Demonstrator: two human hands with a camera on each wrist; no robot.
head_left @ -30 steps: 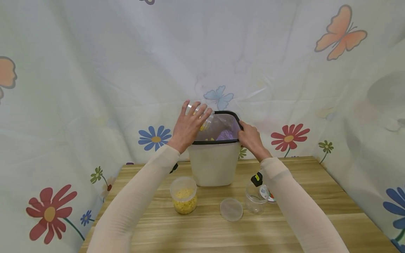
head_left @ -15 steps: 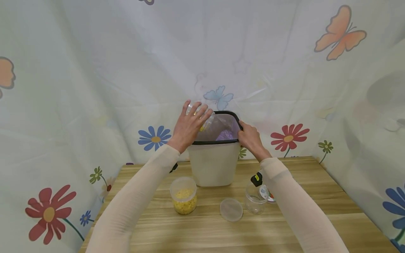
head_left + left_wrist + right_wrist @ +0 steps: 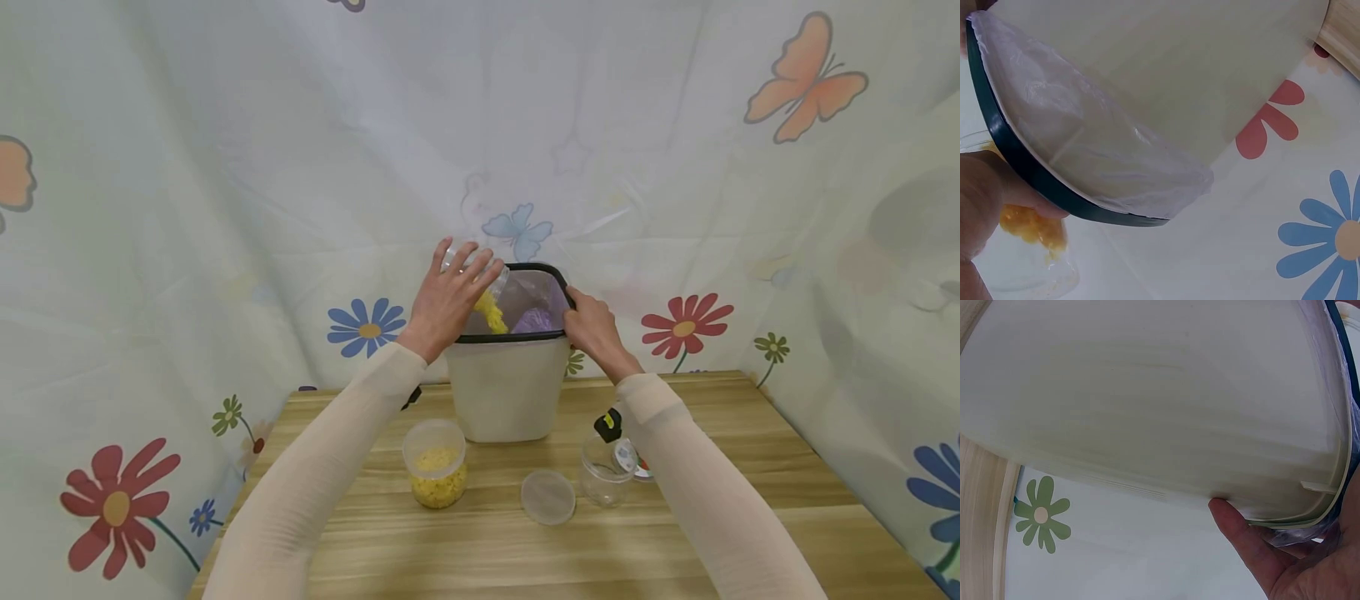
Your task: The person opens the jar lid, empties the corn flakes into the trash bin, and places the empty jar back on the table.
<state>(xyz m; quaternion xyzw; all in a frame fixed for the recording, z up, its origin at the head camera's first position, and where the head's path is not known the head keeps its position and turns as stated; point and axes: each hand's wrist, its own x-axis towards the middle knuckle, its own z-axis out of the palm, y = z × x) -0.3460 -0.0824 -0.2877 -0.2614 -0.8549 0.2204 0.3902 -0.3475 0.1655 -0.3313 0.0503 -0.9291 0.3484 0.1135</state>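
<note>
My left hand [image 3: 448,296] grips a clear plastic jar [image 3: 500,280], tilted over the left side of a whitish trash can [image 3: 510,392]. A clump of yellow bits [image 3: 491,315] spills from its mouth into the can. In the left wrist view, wet yellow bits [image 3: 1032,230] show inside the jar beside the dark rim [image 3: 1007,147]. My right hand [image 3: 596,329] holds the can's right rim, thumb on the outer wall [image 3: 1147,425] in the right wrist view. A thin see-through bag [image 3: 1097,137] lines the can, and a crumpled purple bag [image 3: 535,320] lies inside.
On the wooden table [image 3: 480,550] stands a tub [image 3: 435,450] part full of yellow bits. A round translucent lid [image 3: 549,497] lies to its right, beside a clear jar [image 3: 606,483] partly behind my right forearm. A flower-printed curtain [image 3: 337,167] hangs behind.
The yellow clump has slid out of the tilted jar and now hangs down into the trash can. Both hands keep their places.
</note>
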